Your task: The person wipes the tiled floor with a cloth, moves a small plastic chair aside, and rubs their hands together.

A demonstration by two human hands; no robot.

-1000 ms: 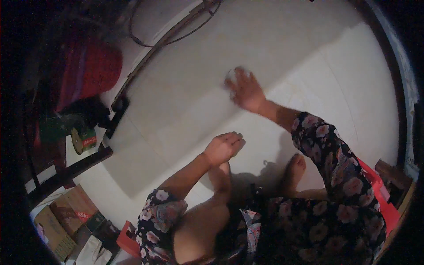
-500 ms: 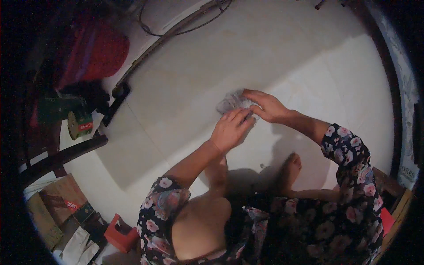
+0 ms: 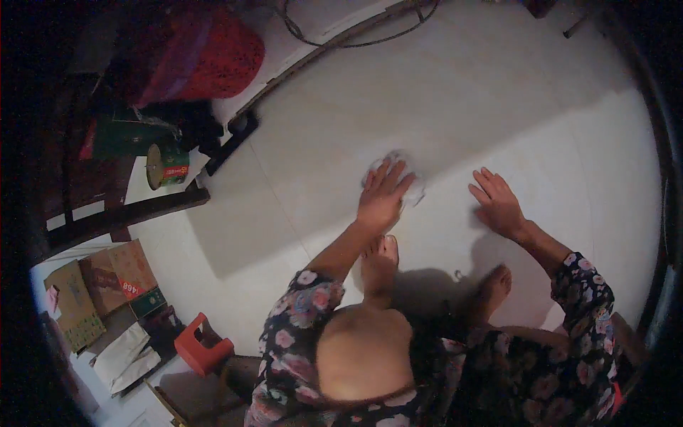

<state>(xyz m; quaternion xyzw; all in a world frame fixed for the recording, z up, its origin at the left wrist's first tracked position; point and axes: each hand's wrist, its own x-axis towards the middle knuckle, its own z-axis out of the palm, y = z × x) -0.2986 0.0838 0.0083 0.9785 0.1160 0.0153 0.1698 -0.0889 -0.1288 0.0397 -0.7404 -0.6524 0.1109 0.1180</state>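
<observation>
Left hand point(image 3: 380, 201) is palm-down in the middle of the frame on a crumpled, greyish-white thin cloth point(image 3: 415, 192), pressing it to the pale, glossy tiled floor point(image 3: 320, 135). Fingers are a bit spread; can't tell if they're pinching any of it. Right hand point(image 3: 499, 208), right of centre, is empty, fingers loosely apart. Looks mid-wipe to me; next stroke probably calls for steady, flat pressure.
</observation>
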